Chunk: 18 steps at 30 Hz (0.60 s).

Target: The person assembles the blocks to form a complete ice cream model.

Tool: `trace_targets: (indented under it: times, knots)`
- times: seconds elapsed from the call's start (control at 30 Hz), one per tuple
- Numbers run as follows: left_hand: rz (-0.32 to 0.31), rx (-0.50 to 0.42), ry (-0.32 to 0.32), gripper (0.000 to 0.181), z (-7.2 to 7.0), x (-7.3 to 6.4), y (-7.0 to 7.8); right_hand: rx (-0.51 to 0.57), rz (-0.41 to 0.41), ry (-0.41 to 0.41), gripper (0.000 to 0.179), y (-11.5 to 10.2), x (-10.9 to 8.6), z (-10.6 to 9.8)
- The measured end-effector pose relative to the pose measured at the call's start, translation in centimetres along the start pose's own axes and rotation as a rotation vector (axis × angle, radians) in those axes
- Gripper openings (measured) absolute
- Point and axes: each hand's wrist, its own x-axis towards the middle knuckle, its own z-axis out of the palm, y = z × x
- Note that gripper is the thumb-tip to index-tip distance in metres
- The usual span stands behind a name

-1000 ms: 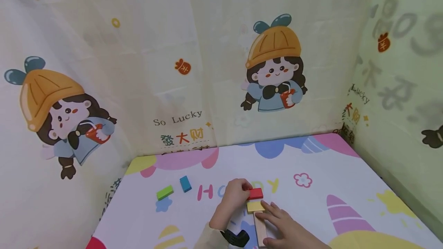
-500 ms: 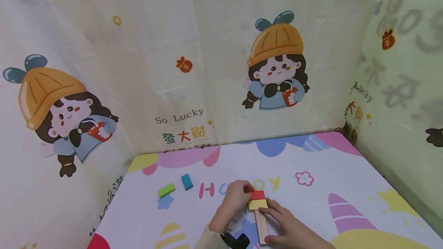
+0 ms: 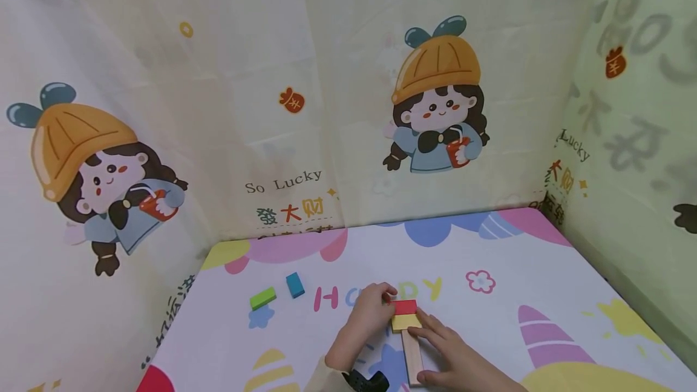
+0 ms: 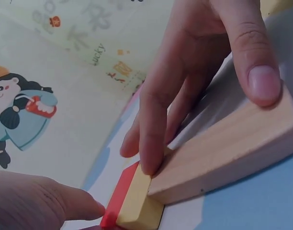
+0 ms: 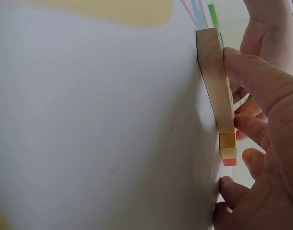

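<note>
Near the table's front middle, a plain wooden plank (image 3: 412, 359) lies lengthwise with a yellow block (image 3: 406, 322) across its far end. Against the yellow block's far side sits a red block (image 3: 405, 307), the two lying flush in the left wrist view. My left hand (image 3: 370, 307) pinches the red block's left end, the thumb (image 4: 84, 203) at its short face. With fingers extended, my right hand (image 3: 452, 349) rests on the plank: its thumb is on top near the close end, a fingertip (image 4: 151, 163) where plank and yellow block meet.
To the left lie a green block (image 3: 263, 298) and a blue block (image 3: 295, 285), apart from the row. The table (image 3: 490, 319) wears a printed white cover. Cloth walls (image 3: 337, 107) with cartoon figures rise behind it and at both sides.
The red block has come toward me, closing the gap to the yellow block, with my left hand on it. Over the last half second the hands have barely moved.
</note>
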Motion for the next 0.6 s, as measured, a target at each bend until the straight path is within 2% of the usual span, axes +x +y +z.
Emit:
trace_targets:
  times: [0.1,0.27,0.5,0.6]
  knots:
    - [0.002,0.04,0.029,0.017,-0.4,-0.1,-0.6,-0.007,-0.009,0.007,0.078,-0.1,-0.1,-0.1]
    - [0.026,0.117,0.08,0.012,-1.4,-0.5,-2.0,0.017,0.027,-0.006,0.078,-0.3,-0.2,-0.1]
    - [0.003,0.176,0.117,0.01,-2.6,-1.3,-3.8,0.006,0.037,-0.009,0.079,-0.3,-0.2,-0.1]
    - [0.015,0.214,0.125,0.01,-3.1,-1.3,-4.8,0.012,0.042,-0.015,0.079,-0.2,-0.1,0.0]
